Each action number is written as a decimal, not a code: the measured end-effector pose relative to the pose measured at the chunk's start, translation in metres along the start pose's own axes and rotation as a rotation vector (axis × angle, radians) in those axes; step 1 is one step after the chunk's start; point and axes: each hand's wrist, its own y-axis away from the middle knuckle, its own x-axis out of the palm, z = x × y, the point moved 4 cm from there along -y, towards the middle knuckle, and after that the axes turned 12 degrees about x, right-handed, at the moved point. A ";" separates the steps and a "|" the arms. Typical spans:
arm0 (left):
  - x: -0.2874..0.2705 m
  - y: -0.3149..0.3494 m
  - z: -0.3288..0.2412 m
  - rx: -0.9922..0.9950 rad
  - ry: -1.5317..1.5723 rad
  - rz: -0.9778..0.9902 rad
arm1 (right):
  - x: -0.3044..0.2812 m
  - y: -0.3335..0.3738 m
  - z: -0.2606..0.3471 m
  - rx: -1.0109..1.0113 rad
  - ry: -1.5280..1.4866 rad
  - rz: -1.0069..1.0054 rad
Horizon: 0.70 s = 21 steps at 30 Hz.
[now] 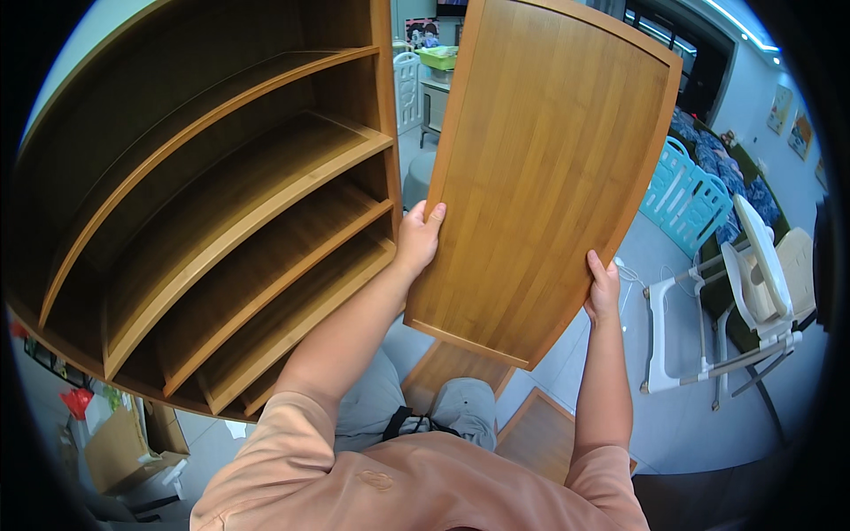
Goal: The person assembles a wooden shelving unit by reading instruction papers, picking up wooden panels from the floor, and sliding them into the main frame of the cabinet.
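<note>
Smooth, faintly glossy wooden panel [540, 177] and bookcase [248, 217]; matt cloth shirt [443, 482].

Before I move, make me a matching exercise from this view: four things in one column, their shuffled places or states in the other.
Things
1. Panel
2. Cabinet
3. High chair
4. Cardboard box

Places or states
A. At the lower left of the picture, below several shelves
B. Raised, left hand on one long edge, right hand on the other
C. At the right side of the picture
D. Fitted with several shelves

Pairs: 1-B, 2-D, 3-C, 4-A
</note>
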 end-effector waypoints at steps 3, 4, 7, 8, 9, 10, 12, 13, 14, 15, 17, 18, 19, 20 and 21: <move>-0.004 -0.008 0.013 -0.029 -0.294 0.011 | 0.015 0.005 0.001 -0.070 -0.036 -0.098; 0.002 -0.008 0.012 -0.015 -0.472 0.024 | 0.014 0.004 -0.001 -0.072 -0.008 -0.134; -0.004 -0.004 0.022 0.009 -0.496 0.076 | 0.020 0.002 0.001 -0.121 0.048 -0.177; -0.009 -0.006 0.028 0.054 -0.402 0.084 | 0.021 0.004 0.005 -0.119 0.042 -0.159; 0.003 -0.002 0.015 0.012 -0.265 0.096 | 0.012 0.005 0.008 -0.115 0.041 -0.158; 0.000 -0.003 0.010 0.013 -0.223 0.089 | 0.012 0.007 0.012 -0.124 0.038 -0.172; 0.000 -0.005 -0.005 -0.005 -0.117 0.089 | 0.013 0.010 0.017 -0.043 -0.017 -0.139; 0.007 -0.005 -0.017 -0.028 -0.046 0.103 | 0.005 0.011 0.016 -0.052 -0.018 -0.164; 0.009 -0.004 -0.026 -0.029 -0.035 0.089 | -0.002 0.008 0.011 -0.028 -0.034 -0.102; 0.007 -0.003 -0.036 -0.031 0.002 0.034 | -0.004 0.005 0.006 -0.002 -0.053 -0.034; -0.007 0.000 -0.039 0.017 0.015 -0.024 | 0.006 0.001 -0.002 0.008 -0.055 -0.031; -0.013 0.002 -0.037 0.019 0.013 -0.018 | 0.011 -0.002 -0.005 -0.006 -0.045 -0.042; -0.020 0.004 -0.035 0.048 -0.039 -0.067 | 0.015 -0.005 -0.007 -0.019 -0.036 -0.052; -0.026 0.007 -0.035 0.078 -0.091 -0.118 | 0.019 -0.009 -0.008 -0.051 -0.084 -0.038; -0.025 0.011 -0.038 0.079 -0.093 -0.119 | 0.018 -0.012 -0.009 -0.052 -0.086 -0.036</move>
